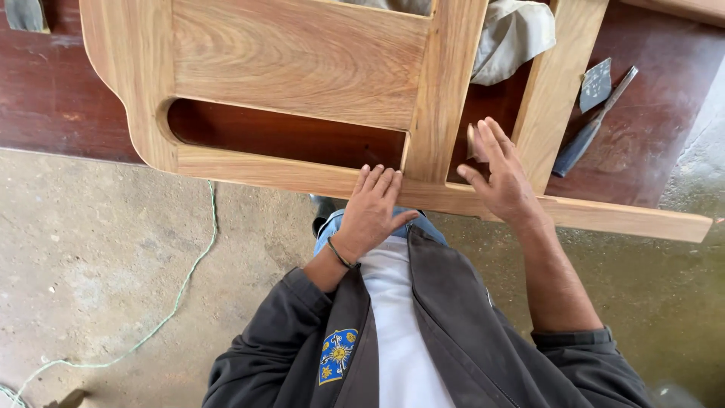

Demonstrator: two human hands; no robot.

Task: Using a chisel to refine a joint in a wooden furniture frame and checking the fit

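A light wooden frame (302, 57) with a flat panel, upright slats and a long bottom rail lies on a dark red-brown bench (45, 91). My left hand (374, 208) rests flat on the bottom rail, just left of an upright slat, fingers together. My right hand (498, 177) reaches into the gap between two slats, its fingers holding a small folded piece of sandpaper (472, 143) against the wood. A thin band circles my left wrist.
A chisel with a dark handle (593, 121) and a grey scrap of sandpaper (596, 83) lie on the bench at right. A pale cloth (513, 38) sits behind the frame. A green cord (181, 287) trails across the concrete floor.
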